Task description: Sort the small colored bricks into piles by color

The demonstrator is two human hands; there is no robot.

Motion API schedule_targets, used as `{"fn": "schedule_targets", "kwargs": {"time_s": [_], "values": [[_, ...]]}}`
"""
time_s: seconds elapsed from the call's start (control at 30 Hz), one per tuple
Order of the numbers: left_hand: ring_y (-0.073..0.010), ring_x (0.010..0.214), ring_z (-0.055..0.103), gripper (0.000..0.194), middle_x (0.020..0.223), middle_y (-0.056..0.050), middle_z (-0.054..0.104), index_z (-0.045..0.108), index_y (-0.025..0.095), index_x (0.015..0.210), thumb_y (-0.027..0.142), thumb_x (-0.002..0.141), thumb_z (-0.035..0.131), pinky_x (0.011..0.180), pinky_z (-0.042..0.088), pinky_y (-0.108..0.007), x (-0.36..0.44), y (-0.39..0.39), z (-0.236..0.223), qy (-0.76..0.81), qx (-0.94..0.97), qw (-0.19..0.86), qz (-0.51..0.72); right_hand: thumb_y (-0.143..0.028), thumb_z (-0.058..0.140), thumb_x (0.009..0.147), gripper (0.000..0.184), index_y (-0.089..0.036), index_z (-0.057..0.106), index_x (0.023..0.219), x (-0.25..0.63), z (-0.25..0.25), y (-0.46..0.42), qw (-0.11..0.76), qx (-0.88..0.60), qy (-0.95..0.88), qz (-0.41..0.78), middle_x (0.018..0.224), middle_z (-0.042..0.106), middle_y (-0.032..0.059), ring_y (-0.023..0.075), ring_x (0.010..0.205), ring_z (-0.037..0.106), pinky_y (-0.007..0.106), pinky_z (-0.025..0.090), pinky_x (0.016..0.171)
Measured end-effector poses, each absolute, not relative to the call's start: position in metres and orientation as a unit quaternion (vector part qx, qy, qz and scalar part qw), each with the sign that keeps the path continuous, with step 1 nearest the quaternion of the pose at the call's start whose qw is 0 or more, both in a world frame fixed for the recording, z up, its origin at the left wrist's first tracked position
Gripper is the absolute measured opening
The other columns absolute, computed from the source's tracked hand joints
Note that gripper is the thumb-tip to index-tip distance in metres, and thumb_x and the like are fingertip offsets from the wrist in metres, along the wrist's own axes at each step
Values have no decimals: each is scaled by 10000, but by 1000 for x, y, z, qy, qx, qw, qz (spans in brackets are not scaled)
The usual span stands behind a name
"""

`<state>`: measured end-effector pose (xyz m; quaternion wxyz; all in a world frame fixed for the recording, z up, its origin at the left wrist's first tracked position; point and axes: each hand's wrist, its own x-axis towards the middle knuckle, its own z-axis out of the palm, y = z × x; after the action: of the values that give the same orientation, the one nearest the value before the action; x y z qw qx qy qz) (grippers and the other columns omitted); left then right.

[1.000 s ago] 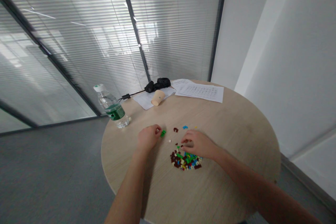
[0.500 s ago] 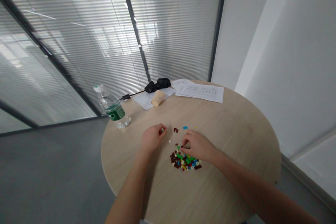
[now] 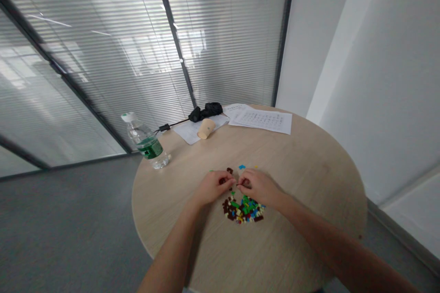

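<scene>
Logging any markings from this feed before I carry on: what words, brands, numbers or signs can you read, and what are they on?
No text is readable.
Bottle's green label: pale marks, too small.
Printed sheet: rows of characters, too blurred.
Paper cup: a small dark mark, unreadable.

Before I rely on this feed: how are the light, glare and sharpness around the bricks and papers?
Head view: bright streaks and pale reflections on the blinds; soft shadow beside the left forearm; brick pile colours distinct, single studs too small to resolve; print on the papers unreadable; table evenly lit.
</scene>
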<state>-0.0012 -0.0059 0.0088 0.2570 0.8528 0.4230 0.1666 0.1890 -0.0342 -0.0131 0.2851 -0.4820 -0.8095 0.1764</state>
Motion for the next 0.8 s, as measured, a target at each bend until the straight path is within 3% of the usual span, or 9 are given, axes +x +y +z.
{"fn": "schedule_targets", "kwargs": {"time_s": [0.17, 0.43, 0.67, 0.8], "values": [[-119, 628, 489, 364, 634, 7, 570, 642, 150, 721, 373, 887, 407, 587, 350, -208, 6, -10, 12, 429, 845, 266, 178, -185, 632, 806, 22, -169, 646, 809, 193, -12, -32, 329, -470, -782, 244, 800, 647, 23, 121, 695, 596, 229, 457, 652], [-118, 684, 522, 262, 708, 4, 611, 647, 159, 752, 305, 873, 467, 635, 391, -209, 11, -9, 7, 438, 835, 269, 196, -166, 629, 806, 35, -188, 649, 824, 193, -12, -32, 375, -440, -780, 238, 824, 658, 18, 121, 731, 612, 240, 489, 695], [-171, 839, 544, 205, 805, -40, 641, 663, 173, 801, 300, 882, 524, 774, 411, -274, 4, 3, -3, 463, 838, 121, 264, -142, 591, 795, 144, -185, 642, 922, 197, -13, -30, 390, -460, -761, 239, 955, 649, 50, 122, 737, 624, 254, 517, 701], [-193, 874, 527, 205, 834, -54, 639, 685, 175, 811, 298, 881, 538, 797, 409, -301, 1, 11, -4, 501, 832, 55, 232, -124, 565, 794, 131, -181, 650, 877, 199, -12, -31, 360, -470, -775, 218, 879, 651, 40, 121, 703, 603, 246, 500, 682]]}}
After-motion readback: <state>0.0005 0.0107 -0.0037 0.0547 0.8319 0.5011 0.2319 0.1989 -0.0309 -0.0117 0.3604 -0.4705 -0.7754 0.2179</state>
